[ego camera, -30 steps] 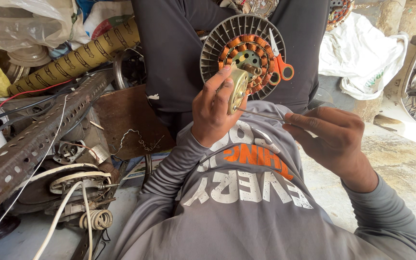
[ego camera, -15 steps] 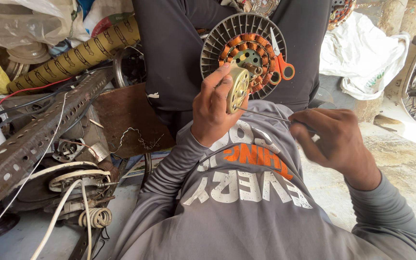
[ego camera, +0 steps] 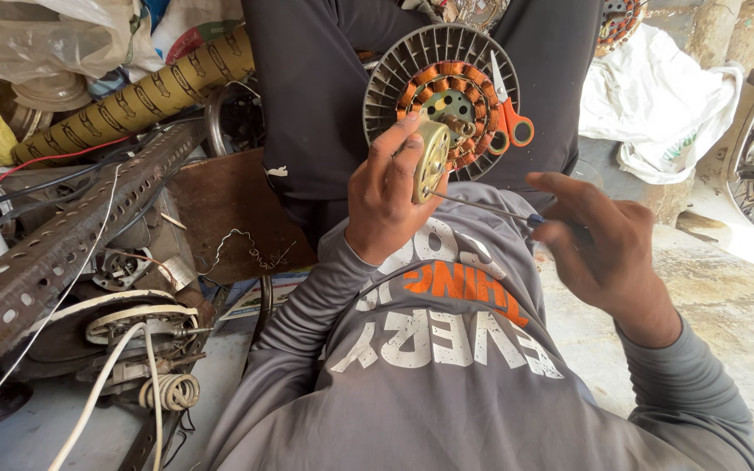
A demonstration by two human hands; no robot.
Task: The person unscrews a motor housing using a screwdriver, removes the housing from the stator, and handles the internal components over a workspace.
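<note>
1. I see the left hand [ego camera: 386, 196] at the centre of the frame, fingers pressed around a small brass-coloured round cap [ego camera: 432, 161], held on edge so its face turns toward the tool coming from the right.
2. The right hand [ego camera: 599, 240], right of centre, pinches the dark handle of a thin screwdriver [ego camera: 482, 206] between thumb and fingertips; the shaft runs leftward and its tip meets the lower rim of the cap (probably why the cap is tilted that way, I judge).
3. Just above the cap, at upper centre, sits a round fan motor [ego camera: 442, 92] with grey fins and a ring of orange copper windings, resting against the dark trousers of someone opposite. It is propped upright, so its shaft points toward the cap.
4. Orange-handled scissors [ego camera: 508, 118] lie across the motor's right side, touching the windings, near to hand.
5. At the left of the frame a perforated metal bar [ego camera: 63, 235] slants over another stripped motor with white wires [ego camera: 124, 331], well apart from both hands.
6. A white cloth [ego camera: 656, 105] lies crumpled at upper right.
</note>
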